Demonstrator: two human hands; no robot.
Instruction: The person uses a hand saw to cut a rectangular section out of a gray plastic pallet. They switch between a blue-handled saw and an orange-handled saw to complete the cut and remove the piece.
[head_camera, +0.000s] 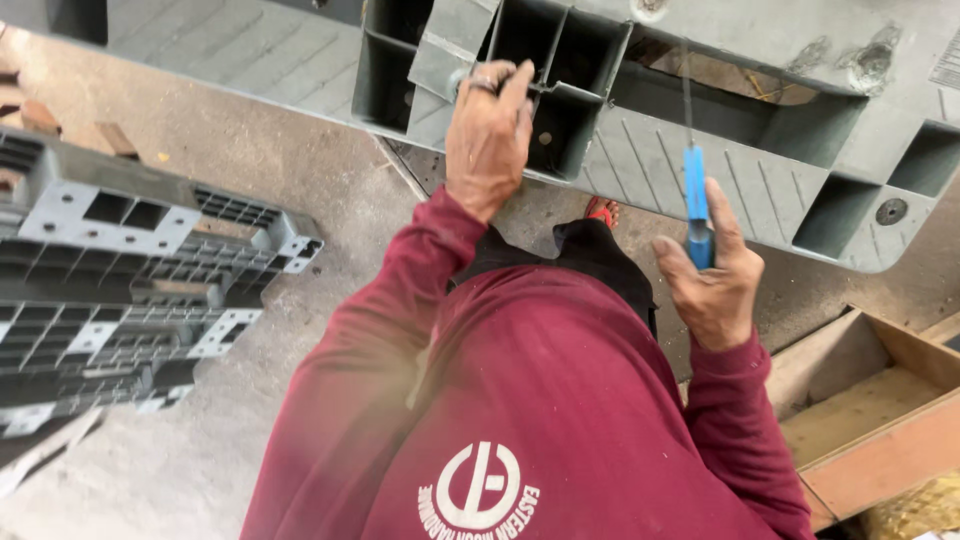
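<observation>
A large grey plastic pallet (700, 150) stands tilted in front of me, its ribbed underside facing me. My left hand (488, 130), with a ring on one finger, grips an inner rib at the pallet's lower edge. My right hand (712, 285) holds a blue-handled tool (696, 205) upright. Its thin metal shaft reaches up against the pallet near an opening. Both of my arms are in maroon sleeves.
A darker grey plastic pallet (130, 280) lies flat on the concrete floor (300, 170) at the left. A wooden crate (870, 410) sits at the lower right. A red sandal (601, 211) shows under the pallet's edge.
</observation>
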